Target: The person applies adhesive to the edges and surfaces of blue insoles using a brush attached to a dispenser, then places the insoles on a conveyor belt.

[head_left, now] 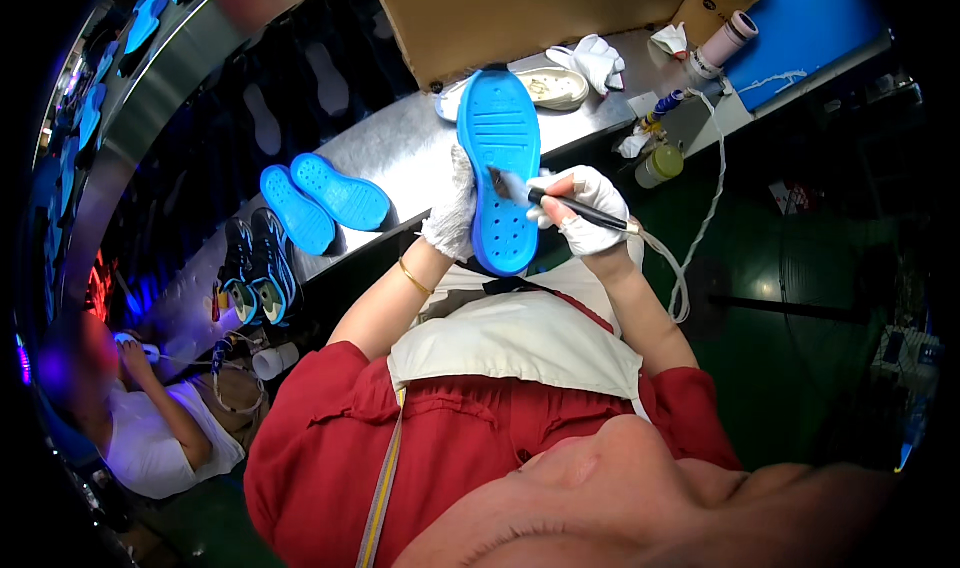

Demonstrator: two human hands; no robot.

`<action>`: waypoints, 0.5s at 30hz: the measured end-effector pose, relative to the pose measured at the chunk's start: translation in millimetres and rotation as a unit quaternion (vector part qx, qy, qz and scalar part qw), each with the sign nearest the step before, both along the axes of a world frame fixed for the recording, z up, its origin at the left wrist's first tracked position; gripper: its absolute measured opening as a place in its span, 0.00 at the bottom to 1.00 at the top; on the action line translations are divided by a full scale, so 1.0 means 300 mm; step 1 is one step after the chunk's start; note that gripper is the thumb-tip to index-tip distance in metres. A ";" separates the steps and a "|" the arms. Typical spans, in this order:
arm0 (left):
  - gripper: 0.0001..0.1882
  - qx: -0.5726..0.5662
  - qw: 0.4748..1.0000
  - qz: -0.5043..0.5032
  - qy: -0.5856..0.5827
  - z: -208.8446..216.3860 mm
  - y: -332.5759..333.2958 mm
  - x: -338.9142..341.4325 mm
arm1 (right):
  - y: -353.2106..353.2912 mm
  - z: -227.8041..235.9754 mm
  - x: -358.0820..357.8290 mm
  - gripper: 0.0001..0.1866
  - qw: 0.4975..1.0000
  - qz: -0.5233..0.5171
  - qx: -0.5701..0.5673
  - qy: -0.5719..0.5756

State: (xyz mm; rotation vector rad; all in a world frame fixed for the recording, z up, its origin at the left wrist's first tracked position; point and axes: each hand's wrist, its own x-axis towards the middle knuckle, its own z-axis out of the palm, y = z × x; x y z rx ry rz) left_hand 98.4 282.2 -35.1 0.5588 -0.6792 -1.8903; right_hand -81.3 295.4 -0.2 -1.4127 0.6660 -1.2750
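Note:
A large blue shoe sole (500, 230) is held upright in front of me, its ribbed and dotted inner face showing. My left hand (455, 208), in a white knit glove, grips the sole by its left edge. In a white glove with bare fingertips, my right hand (585, 208) is closed round a black-handled brush (572, 206) with a pale hose at its rear end. The brush's bristles lie against or just over the middle of the sole; which one I cannot tell.
A metal bench (400, 138) carries a pair of blue soles (340, 193), dark shoes (268, 268), pale shoes (555, 88) and crumpled white gloves (597, 60). A cardboard sheet (530, 18) stands behind. At right are a pink bottle (728, 40) and a hose (720, 168). Another person (165, 418) sits at left.

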 end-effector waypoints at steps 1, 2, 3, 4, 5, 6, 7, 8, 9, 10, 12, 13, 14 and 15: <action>0.47 -0.001 1.000 -0.001 -0.001 -0.004 -0.024 -0.011 | -0.014 -0.010 -0.002 0.05 0.998 -0.022 -0.046 0.038; 0.48 -0.019 0.998 -0.001 0.060 -0.014 -0.046 -0.022 | -0.020 -0.013 0.006 0.06 0.996 -0.023 -0.076 0.049; 0.49 -0.035 0.992 0.003 0.121 -0.033 -0.069 -0.026 | -0.022 -0.011 0.024 0.06 0.992 -0.021 -0.105 0.060; 0.52 -0.075 0.988 -0.020 0.137 -0.061 -0.093 -0.014 | -0.001 0.002 0.042 0.07 0.994 -0.006 -0.095 0.058; 0.50 -0.076 0.974 -0.041 0.208 -0.039 -0.094 -0.016 | -0.004 0.005 0.054 0.07 0.975 -0.024 -0.181 0.124; 0.47 -0.082 0.960 -0.051 0.264 -0.050 -0.111 -0.021 | -0.001 0.018 0.058 0.07 0.983 0.013 -0.158 0.097; 0.44 -0.089 0.941 -0.061 0.320 -0.060 -0.136 -0.027 | 0.003 0.042 0.059 0.07 0.987 0.050 -0.134 0.070; 0.54 -0.108 0.944 -0.035 0.309 -0.041 -0.149 -0.035 | 0.006 0.071 0.050 0.07 0.995 0.051 -0.074 0.046; 0.51 -0.104 0.960 -0.005 0.259 -0.022 -0.147 -0.026 | 0.007 0.087 0.038 0.07 0.998 0.051 -0.013 0.022; 0.48 -0.097 0.973 0.022 0.206 0.002 -0.144 -0.015 | -0.010 0.074 0.036 0.07 0.998 -0.001 -0.049 0.032; 0.45 -0.119 0.925 -0.052 0.357 0.007 -0.172 -0.003 | -0.041 0.044 0.045 0.07 0.979 -0.039 -0.187 0.071; 0.45 -0.129 0.911 -0.073 0.384 -0.004 -0.194 0.000 | -0.050 0.034 0.049 0.07 0.957 -0.046 -0.267 0.100; 0.44 -0.138 0.896 -0.094 0.411 -0.010 -0.212 0.004 | -0.033 0.036 0.060 0.07 0.966 -0.023 -0.237 0.096; 0.43 -0.165 0.897 -0.095 0.399 -0.016 -0.223 0.009 | -0.014 0.040 0.070 0.07 0.974 0.000 -0.207 0.093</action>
